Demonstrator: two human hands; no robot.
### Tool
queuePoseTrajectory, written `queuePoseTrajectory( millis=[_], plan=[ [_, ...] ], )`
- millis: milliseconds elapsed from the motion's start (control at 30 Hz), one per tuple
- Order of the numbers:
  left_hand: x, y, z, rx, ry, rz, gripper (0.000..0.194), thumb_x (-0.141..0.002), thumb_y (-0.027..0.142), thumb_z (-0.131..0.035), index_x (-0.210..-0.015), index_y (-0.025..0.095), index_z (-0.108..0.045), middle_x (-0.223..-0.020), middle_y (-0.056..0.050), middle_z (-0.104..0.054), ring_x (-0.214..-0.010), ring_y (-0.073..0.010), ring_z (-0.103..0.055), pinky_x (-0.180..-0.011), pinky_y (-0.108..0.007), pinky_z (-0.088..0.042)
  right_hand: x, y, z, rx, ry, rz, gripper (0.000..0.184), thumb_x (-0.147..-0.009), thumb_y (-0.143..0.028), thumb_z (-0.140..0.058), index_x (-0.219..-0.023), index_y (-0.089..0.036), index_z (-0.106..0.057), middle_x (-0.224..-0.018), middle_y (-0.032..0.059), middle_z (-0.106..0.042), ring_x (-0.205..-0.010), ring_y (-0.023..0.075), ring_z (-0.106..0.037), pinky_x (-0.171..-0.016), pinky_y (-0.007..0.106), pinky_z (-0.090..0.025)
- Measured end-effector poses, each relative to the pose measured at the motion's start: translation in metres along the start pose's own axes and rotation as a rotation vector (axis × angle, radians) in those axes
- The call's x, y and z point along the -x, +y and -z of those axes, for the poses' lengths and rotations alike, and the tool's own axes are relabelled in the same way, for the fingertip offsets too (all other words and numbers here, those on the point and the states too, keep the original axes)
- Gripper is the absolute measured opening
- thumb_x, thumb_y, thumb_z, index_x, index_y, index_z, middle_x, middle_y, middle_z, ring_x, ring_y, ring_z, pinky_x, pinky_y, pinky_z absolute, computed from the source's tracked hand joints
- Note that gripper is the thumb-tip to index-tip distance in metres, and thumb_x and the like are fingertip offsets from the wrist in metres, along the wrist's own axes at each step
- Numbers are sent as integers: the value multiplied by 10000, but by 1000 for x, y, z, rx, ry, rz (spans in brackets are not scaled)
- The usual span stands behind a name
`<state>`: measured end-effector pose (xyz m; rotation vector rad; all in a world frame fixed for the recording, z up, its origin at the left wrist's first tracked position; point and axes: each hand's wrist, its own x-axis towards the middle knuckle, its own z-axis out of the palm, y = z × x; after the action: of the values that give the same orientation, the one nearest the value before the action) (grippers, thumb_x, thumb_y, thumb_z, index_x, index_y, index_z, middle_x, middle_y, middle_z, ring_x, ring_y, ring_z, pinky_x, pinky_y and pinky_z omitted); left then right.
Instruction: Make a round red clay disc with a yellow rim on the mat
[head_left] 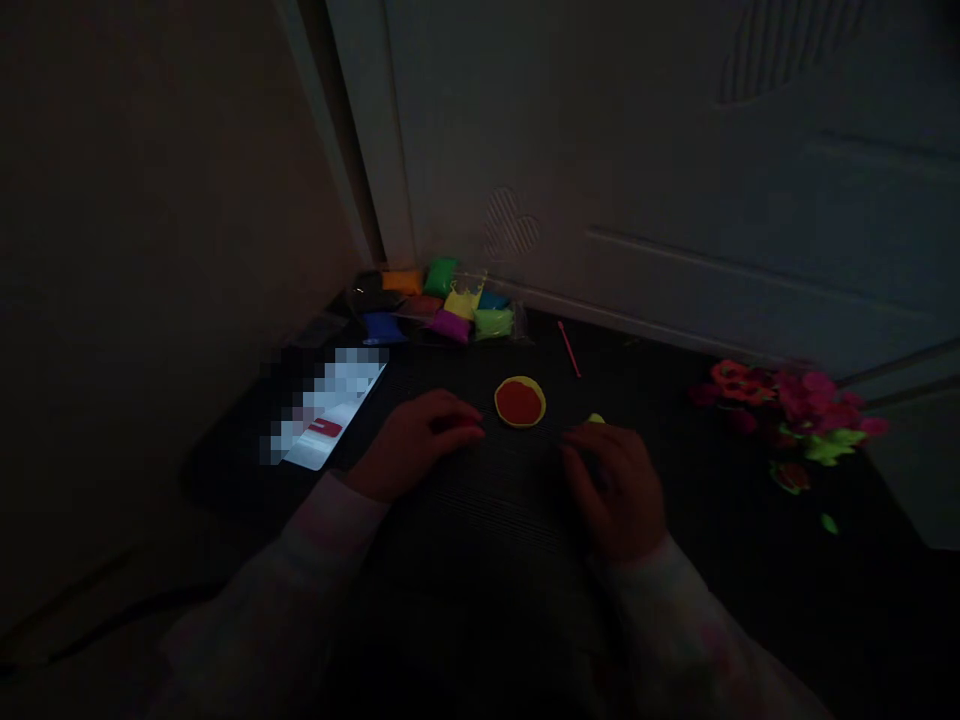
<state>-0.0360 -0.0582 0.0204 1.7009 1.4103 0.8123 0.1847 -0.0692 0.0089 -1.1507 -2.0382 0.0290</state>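
Note:
A small round yellow-rimmed disc [520, 403] with a flat red middle lies between my two hands on the dark table. My left hand [420, 440] is just left of it, its thumb and fingers slightly apart with nothing visible between them. On the other side, my right hand [619, 490] is curled low over the tabletop, thumb tip near the bent fingers. Whatever those fingers hold, if anything, is hidden. A small yellow lump [596, 418] shows just beyond the right knuckles, partly covered by the hand; I cannot tell if they touch.
Several bags of coloured modelling clay [450, 325] lie at the back. A thin pink stick [569, 349] rests behind the disc. To the left is a lit phone [330, 425]; to the right, pink and red flower shapes [814, 400] and a green leaf [829, 523]. The light is dim.

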Motion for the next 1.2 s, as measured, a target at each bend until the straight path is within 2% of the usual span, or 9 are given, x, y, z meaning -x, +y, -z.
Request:
queuePoseTrajectory(
  millis=[133, 233, 433, 700, 833, 900, 1000, 1067, 1200],
  plan=[
    [5, 14, -22, 574, -201, 181, 264, -591, 178, -665, -841, 164, -581, -735, 24, -618, -703, -114, -572, -672, -247, -437, -1, -23, -5, -167, -118, 133, 221, -756, -188, -544, -977, -170, -552, -836, 64, -618, -771, 156, -564, -653, 301, -475],
    [5, 15, -31, 713, -259, 231, 186, -559, 147, -683, -715, 143, -581, -671, 35, -614, -651, -93, -561, -663, -236, -427, -1, -27, -7, -257, -151, 109, 185, -767, -183, -532, -947, -166, -574, -819, 63, -627, -748, 146, -577, -657, 290, -480],
    [2, 10, -30, 748, -366, 310, 153, -561, 140, -688, -700, 149, -623, -679, 41, -633, -657, -82, -557, -684, -230, -415, -1, -22, -5, -398, -211, -11, 126, -734, -167, -575, -852, -184, -615, -764, 35, -634, -712, 129, -592, -665, 262, -477],
    [2, 8, -30, 686, -424, 352, 107, -591, 167, -670, -690, 161, -631, -659, 59, -622, -627, -63, -537, -625, -191, -389, -4, -27, -1, -420, -271, -31, 84, -737, -126, -541, -776, -178, -593, -728, 27, -634, -686, 122, -583, -640, 241, -465],
    [1, 9, -31, 685, -436, 320, 63, -604, 152, -642, -663, 157, -621, -601, 69, -593, -574, -48, -504, -580, -177, -370, -3, -27, 2, -495, -308, -170, 59, -738, -141, -538, -743, -186, -575, -706, 10, -611, -671, 111, -565, -626, 229, -455],
    [1, 10, -31, 673, -427, 307, 48, -609, 155, -636, -651, 151, -615, -603, 64, -589, -572, -47, -498, -572, -174, -364, -3, -22, 5, -600, -239, -328, 44, -746, -180, -540, -745, -210, -572, -711, -6, -604, -682, 112, -560, -626, 236, -451],
    [1, 9, -30, 664, -368, 328, 72, -595, 161, -654, -645, 146, -605, -634, 52, -596, -601, -53, -508, -579, -176, -366, -3, -11, 12, -817, 61, -581, 38, -768, -243, -523, -763, -242, -561, -767, -24, -606, -706, 106, -559, -632, 243, -449],
    [2, 8, -28, 670, -313, 342, 98, -583, 164, -666, -657, 153, -603, -650, 50, -598, -610, -57, -511, -581, -178, -371, -3, -6, 14, -882, 163, -645, 35, -767, -255, -528, -751, -246, -559, -763, -33, -606, -706, 97, -561, -643, 238, -450],
    [3, 9, -27, 685, -285, 328, 117, -586, 174, -671, -687, 164, -612, -660, 50, -601, -612, -58, -513, -585, -182, -378, -1, -13, 7, -698, -75, -521, 22, -750, -246, -553, -744, -229, -564, -702, -27, -610, -672, 103, -569, -611, 229, -455]
  ],
)
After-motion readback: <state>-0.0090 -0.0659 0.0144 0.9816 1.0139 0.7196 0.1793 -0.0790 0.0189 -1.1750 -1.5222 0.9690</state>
